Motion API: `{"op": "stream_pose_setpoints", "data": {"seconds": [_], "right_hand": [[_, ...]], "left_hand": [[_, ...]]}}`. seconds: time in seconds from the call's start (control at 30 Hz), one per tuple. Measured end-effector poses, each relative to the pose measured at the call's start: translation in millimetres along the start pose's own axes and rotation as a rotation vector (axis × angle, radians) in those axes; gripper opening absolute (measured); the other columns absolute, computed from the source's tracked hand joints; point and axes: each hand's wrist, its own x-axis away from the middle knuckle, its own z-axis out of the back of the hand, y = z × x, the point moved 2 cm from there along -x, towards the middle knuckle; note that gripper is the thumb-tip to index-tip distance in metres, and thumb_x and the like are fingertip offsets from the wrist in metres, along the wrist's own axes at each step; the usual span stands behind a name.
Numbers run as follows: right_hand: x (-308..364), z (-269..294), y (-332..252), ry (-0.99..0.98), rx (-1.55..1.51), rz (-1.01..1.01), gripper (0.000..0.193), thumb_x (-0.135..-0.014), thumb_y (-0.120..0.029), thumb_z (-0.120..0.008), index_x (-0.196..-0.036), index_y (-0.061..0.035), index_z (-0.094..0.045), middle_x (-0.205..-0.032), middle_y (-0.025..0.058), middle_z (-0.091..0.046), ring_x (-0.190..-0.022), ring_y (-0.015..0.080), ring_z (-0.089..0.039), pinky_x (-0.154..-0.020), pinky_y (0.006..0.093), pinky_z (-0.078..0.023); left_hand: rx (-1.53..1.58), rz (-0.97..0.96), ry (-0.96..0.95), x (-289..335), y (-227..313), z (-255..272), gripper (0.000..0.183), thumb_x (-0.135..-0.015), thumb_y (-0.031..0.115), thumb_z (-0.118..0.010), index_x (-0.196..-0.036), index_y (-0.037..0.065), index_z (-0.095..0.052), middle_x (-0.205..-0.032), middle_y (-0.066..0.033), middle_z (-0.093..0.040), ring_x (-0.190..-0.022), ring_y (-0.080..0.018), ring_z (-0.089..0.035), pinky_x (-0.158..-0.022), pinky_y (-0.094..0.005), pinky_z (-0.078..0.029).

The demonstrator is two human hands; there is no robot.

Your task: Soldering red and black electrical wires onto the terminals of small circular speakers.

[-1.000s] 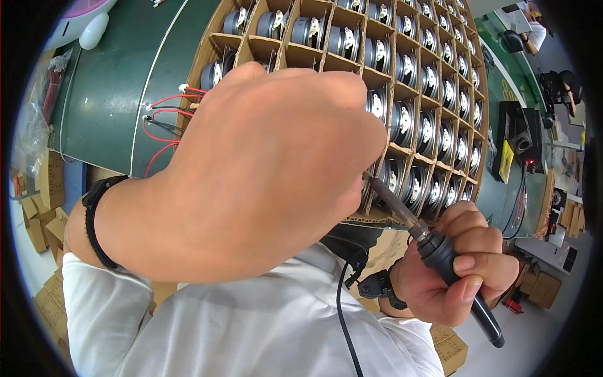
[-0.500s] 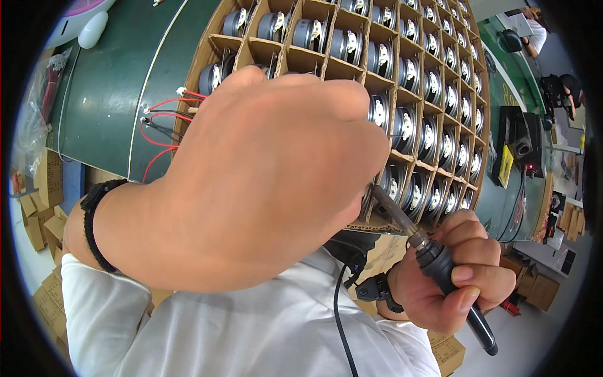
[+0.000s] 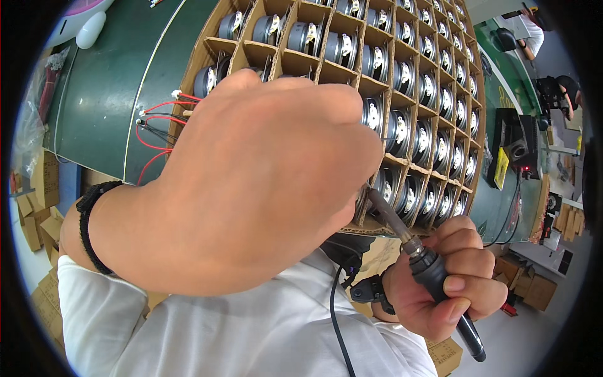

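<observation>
My right hand (image 3: pixel 472 264), at lower right, is wrapped round the dark handle of a soldering iron (image 3: pixel 397 225). The iron's metal barrel points up and left, its tip ending by the fingers of my left hand (image 3: pixel 264 176). That left hand covers the middle of the view, back upward and fingers curled in. What it grips is mostly hidden; a thin strand sticks out past its knuckles on the right. Beneath both hands is a divided cardboard box (image 3: pixel 391 100) with round speakers (image 3: pixel 399 131) standing in its cells, metal terminals showing. Red and black wires (image 3: pixel 162 118) emerge left of my left hand.
The box lies on a green table (image 3: pixel 103 94). A black device (image 3: pixel 518 147) with a red light stands at right, its cable hanging down. A clear plastic bag (image 3: pixel 31 119) hangs at far left. Cardboard boxes (image 3: pixel 47 179) are stacked below. Another person (image 3: pixel 532 34) is at upper right.
The box and table have shifted slightly left in view, and both hands with them. The soldering iron stays in my right hand, its tip still by my left fingers.
</observation>
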Motion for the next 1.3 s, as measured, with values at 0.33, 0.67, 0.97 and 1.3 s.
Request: {"op": "stream_pose_setpoints", "data": {"seconds": [0.33, 0.67, 0.97, 1.3], "right_hand": [[-5, 6, -5, 0.069, -0.099, -0.129, 0.021, -0.096, -0.024, -0.050, -0.085, -0.0079, -0.042, -0.069, 0.0037, -0.036, -0.058, 0.0151, -0.030, -0.058, 0.0345, -0.029], [-5, 26, 3, 0.306, -0.196, -0.222, 0.037, -0.107, -0.040, -0.045, -0.112, -0.0036, -0.049, -0.088, 0.0081, -0.043, -0.061, 0.0175, -0.045, -0.060, 0.0345, -0.045], [-5, 28, 8, 0.342, 0.004, -0.257, 0.038, -0.106, -0.037, -0.050, -0.120, -0.0014, -0.052, -0.093, 0.0047, -0.048, -0.063, 0.0077, -0.044, -0.055, 0.0268, -0.042], [-6, 32, 5, 0.427, 0.137, -0.308, 0.055, -0.097, -0.052, -0.062, -0.120, -0.0030, -0.053, -0.078, -0.0001, -0.048, -0.059, 0.0073, -0.040, -0.055, 0.0230, -0.039]], "left_hand": [[-0.020, 0.012, -0.016, 0, 1, 0, 0.016, -0.062, 0.001, -0.071, -0.071, 0.010, -0.061, -0.072, -0.0019, -0.050, -0.066, -0.0233, -0.054, -0.059, -0.0374, -0.035], [-0.029, 0.047, -0.073, -3, 3, 4, 0.019, -0.060, -0.001, -0.073, -0.070, 0.011, -0.062, -0.073, 0.0002, -0.053, -0.064, -0.0214, -0.054, -0.056, -0.0374, -0.033], [-0.037, 0.042, -0.064, -3, 2, 4, 0.019, -0.059, 0.000, -0.074, -0.071, 0.011, -0.063, -0.074, 0.0003, -0.054, -0.064, -0.0211, -0.054, -0.057, -0.0375, -0.032], [-0.030, 0.036, -0.038, 1, 3, 4, 0.020, -0.060, 0.000, -0.074, -0.071, 0.011, -0.063, -0.082, -0.0016, -0.052, -0.071, -0.0221, -0.050, -0.062, -0.0373, -0.033]]}}
